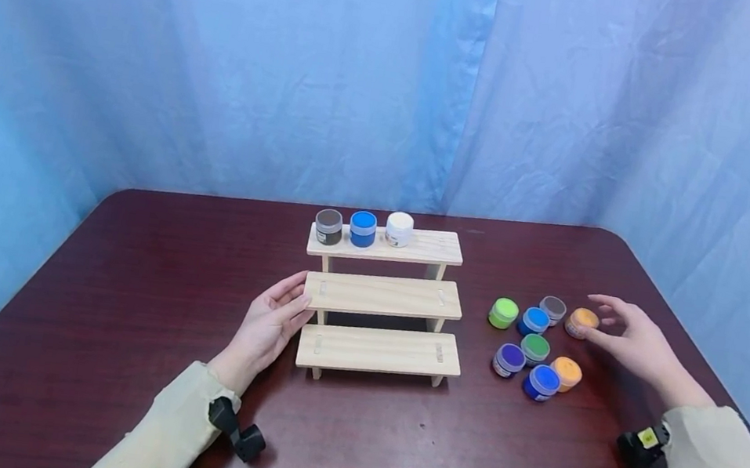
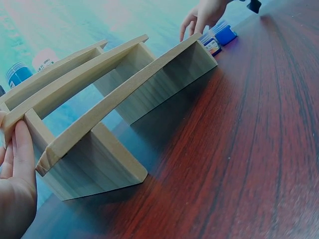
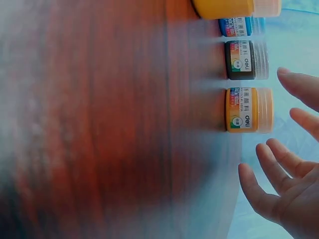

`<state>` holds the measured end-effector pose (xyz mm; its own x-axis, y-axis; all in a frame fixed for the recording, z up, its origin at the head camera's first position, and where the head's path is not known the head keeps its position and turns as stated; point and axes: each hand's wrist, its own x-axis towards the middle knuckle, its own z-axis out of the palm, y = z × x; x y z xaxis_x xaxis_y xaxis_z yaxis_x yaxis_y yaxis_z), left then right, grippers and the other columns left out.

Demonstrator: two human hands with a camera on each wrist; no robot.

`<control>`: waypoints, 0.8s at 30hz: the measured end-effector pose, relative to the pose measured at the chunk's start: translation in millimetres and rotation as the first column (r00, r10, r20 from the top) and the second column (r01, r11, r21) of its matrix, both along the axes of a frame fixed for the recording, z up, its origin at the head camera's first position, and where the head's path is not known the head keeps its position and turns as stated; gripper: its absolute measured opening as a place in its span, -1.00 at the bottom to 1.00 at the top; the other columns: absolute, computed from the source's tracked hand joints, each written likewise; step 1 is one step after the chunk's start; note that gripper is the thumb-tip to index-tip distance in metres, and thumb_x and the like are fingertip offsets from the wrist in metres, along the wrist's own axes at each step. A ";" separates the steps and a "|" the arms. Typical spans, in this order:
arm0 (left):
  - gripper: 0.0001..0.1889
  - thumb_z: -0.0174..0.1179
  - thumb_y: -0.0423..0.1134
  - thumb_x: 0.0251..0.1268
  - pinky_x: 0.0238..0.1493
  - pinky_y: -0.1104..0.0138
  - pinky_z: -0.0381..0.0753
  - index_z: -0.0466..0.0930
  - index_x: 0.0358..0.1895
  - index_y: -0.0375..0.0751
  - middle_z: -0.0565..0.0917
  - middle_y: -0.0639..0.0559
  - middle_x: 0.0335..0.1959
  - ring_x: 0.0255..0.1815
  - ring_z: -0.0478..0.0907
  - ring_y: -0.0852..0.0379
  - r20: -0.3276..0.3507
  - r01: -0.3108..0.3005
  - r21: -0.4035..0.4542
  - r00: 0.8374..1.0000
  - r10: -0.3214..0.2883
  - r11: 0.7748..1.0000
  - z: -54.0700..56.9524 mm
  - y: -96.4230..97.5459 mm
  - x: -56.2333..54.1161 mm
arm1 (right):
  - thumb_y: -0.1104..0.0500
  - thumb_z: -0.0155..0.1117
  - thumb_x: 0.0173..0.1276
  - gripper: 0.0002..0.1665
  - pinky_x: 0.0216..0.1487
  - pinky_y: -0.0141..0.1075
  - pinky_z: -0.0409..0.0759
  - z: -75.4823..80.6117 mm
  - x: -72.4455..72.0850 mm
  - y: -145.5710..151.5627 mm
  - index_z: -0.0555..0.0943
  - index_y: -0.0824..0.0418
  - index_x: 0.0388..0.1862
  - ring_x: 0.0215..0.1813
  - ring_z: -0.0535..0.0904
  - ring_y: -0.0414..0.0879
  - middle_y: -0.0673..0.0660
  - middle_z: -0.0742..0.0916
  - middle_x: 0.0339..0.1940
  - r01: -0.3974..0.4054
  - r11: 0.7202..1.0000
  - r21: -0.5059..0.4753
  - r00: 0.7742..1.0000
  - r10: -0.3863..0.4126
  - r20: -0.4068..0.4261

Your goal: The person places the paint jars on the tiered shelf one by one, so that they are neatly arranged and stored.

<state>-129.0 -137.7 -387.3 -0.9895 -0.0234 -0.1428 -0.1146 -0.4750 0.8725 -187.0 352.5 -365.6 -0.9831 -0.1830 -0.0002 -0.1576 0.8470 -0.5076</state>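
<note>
At the middle of the table stands a three-tier wooden display stand (image 1: 383, 296). My left hand (image 1: 271, 323) grips the left end of its middle tier, fingers and thumb at the edge in the left wrist view. On the top tier sit a dark grey paint jar (image 1: 329, 227), a blue paint jar (image 1: 363, 229) and a white paint jar (image 1: 399, 230). My right hand (image 1: 638, 344) is beside an orange paint jar (image 1: 581, 323) at the far right of a loose group. In the right wrist view its fingers (image 3: 254, 186) are spread, apart from that orange jar.
Left of the orange jar stand several more paint jars: light green (image 1: 503, 313), blue (image 1: 534, 321), dark grey (image 1: 553, 310), green (image 1: 535, 350), purple (image 1: 508, 360), deep blue (image 1: 542, 382) and a second orange jar (image 1: 567, 374). Blue curtains (image 1: 311, 67) hang behind the dark red table (image 1: 146, 299).
</note>
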 end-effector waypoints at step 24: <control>-0.45 -0.13 -0.58 0.38 -0.17 0.55 0.59 0.07 0.42 -0.41 0.51 0.15 -0.20 -0.25 0.56 0.37 -0.008 0.020 -0.005 1.000 -0.020 1.000 0.4 -1.0 0.3 | -0.05 0.25 0.32 -0.38 0.00 0.24 0.46 -1.7 -3.5 -8.9 0.46 0.33 0.21 0.05 0.44 0.29 0.44 0.51 0.10 -0.040 0.997 0.067 0.999 0.042 -0.025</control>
